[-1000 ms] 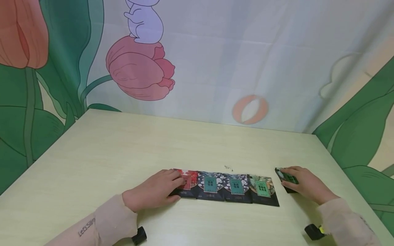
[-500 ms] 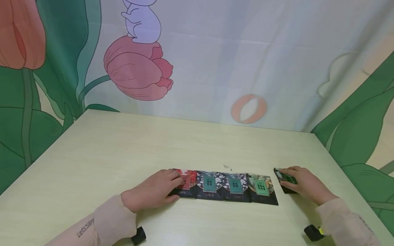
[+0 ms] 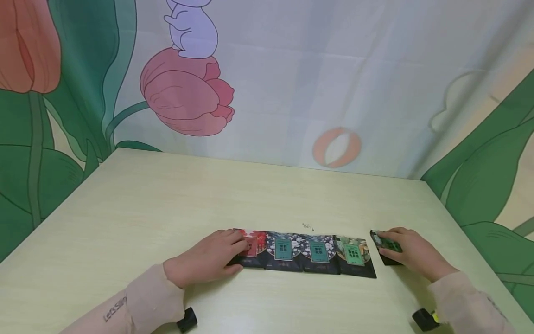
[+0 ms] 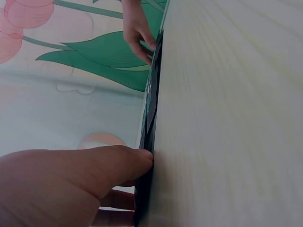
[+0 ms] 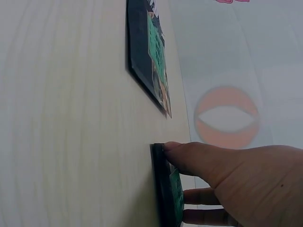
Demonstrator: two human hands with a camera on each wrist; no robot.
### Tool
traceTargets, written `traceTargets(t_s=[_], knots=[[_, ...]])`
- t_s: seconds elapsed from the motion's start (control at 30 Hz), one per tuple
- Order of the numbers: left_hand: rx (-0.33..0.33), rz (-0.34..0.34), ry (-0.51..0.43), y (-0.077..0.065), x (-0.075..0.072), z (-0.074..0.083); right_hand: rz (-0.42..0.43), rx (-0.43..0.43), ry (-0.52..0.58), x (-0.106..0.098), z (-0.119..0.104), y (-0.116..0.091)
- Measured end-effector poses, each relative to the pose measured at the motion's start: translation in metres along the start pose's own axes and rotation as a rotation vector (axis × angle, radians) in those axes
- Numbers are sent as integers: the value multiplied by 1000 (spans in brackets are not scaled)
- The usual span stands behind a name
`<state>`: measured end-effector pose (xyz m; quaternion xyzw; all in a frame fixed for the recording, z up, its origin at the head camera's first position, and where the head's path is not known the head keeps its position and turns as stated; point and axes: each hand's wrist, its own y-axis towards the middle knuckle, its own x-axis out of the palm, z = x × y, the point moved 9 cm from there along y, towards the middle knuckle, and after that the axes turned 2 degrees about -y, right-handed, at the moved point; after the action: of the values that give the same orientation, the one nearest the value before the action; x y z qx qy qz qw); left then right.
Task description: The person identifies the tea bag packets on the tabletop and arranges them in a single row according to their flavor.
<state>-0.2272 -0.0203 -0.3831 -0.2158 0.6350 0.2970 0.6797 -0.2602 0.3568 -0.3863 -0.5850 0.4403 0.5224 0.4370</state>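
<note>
Flat tea sachets lie in a row on the table. The red one [image 3: 259,239] is at the left end, two blue floral ones [image 3: 284,266] [image 3: 320,267] follow, and one with a green label [image 3: 355,271] ends the row. My left hand [image 3: 208,259] rests on the red sachet with its fingers over the top, its thumb at the near edge. Off to the right, my right hand [image 3: 417,254] grips another dark sachet with a green label [image 3: 385,241], thumb on one edge. In the right wrist view, a gap separates this sachet [image 5: 163,189] from the row.
A pale wooden table [image 3: 187,195] carries everything. Small dark marks [image 3: 308,227] show on its top beyond the row. Behind it hangs a curtain [image 3: 271,93] printed with flowers and leaves.
The sachet under my right hand has shifted slightly toward me, and the hand with it. My left hand and the row stay put; the head view has drifted a little.
</note>
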Motion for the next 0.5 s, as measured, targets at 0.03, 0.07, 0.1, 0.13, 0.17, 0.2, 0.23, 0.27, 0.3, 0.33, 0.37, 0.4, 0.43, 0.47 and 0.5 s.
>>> traceTargets(t_s=[0.03, 0.07, 0.1, 0.13, 0.17, 0.2, 0.23, 0.27, 0.3, 0.33, 0.37, 0.4, 0.43, 0.47, 0.5], knots=[[0, 0, 1, 0, 0, 0, 2, -4, 2, 0, -1, -1], [0, 1, 0, 0, 0, 0, 3, -7, 4, 0, -2, -1], [1, 2, 0, 0, 0, 0, 4, -9, 5, 0, -3, -2], [1, 3, 0, 0, 0, 0, 6, -12, 4, -1, -4, -2], [1, 4, 1, 0, 0, 0, 7, -14, 3, -1, -5, -3], [1, 4, 2, 0, 0, 0, 7, -16, -1, -1, -5, -4], [1, 3, 1, 0, 0, 0, 5, -17, -5, -1, -6, -4], [1, 2, 0, 0, 0, 0, 3, -18, -8, -2, -6, -5], [1, 1, -1, 0, 0, 0, 0, -17, -10, -2, -6, -5], [0, -1, -2, 0, 0, 0, -2, -18, -12, -1, -7, -6], [0, -2, -4, 0, -1, 0, -6, -16, -14, -1, -7, -6], [0, -3, -6, 0, 0, 0, -10, -15, -15, -1, -7, -7], [0, -2, -7, -1, -1, 0, -11, -13, -14, -1, -8, -7], [1, -2, -7, 0, -1, 0, -14, -12, -14, -1, -8, -8], [2, 0, -6, 0, -1, 1, -16, -11, -16, 0, -9, -9]])
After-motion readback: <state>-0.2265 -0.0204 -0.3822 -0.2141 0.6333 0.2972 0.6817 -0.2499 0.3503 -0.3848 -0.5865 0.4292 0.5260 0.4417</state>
